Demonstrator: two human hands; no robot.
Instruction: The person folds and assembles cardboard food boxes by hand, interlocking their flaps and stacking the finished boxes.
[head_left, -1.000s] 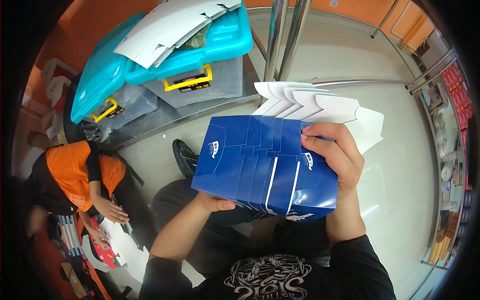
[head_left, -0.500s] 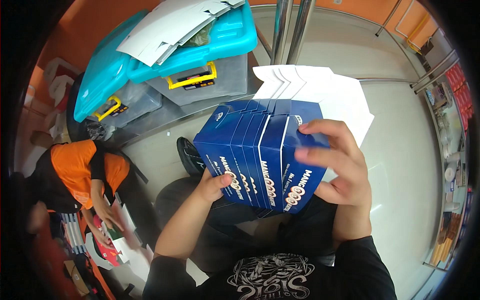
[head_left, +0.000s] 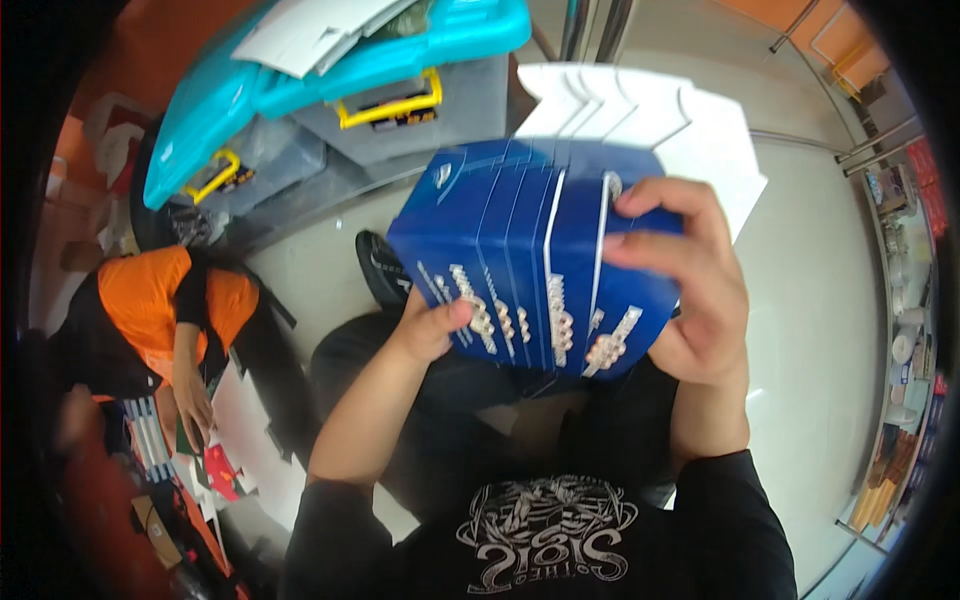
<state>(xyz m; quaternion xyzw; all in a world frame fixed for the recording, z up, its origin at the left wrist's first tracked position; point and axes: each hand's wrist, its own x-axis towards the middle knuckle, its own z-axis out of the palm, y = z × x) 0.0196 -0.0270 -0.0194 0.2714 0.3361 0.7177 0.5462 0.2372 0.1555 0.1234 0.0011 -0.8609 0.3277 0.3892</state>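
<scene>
Between my two hands, above my lap, is a stack of blue printed cardboard cartons (head_left: 520, 240), overlapping one another in a fan. Long white flaps (head_left: 640, 110) spread from their far side. My left hand (head_left: 432, 325) grips the near left edge of the stack, its thumb lying on the printed face and its other fingers hidden behind. At the right end, my right hand (head_left: 705, 280) holds the outermost carton. Two of its fingertips press on the blue face, while the thumb is tucked out of sight at the side.
Storage bins (head_left: 430, 120) with turquoise lids and yellow latches stand at the far left, white sheets (head_left: 310, 35) on top. A person in an orange and black top (head_left: 145, 300) works at left over white and red pieces. Stocked shelves (head_left: 905, 330) line the right side.
The whole view has shifted, so the bins and stack sit higher in the picture. Both hands keep their hold on the cartons. At left, the other person's hand has moved over the white pieces.
</scene>
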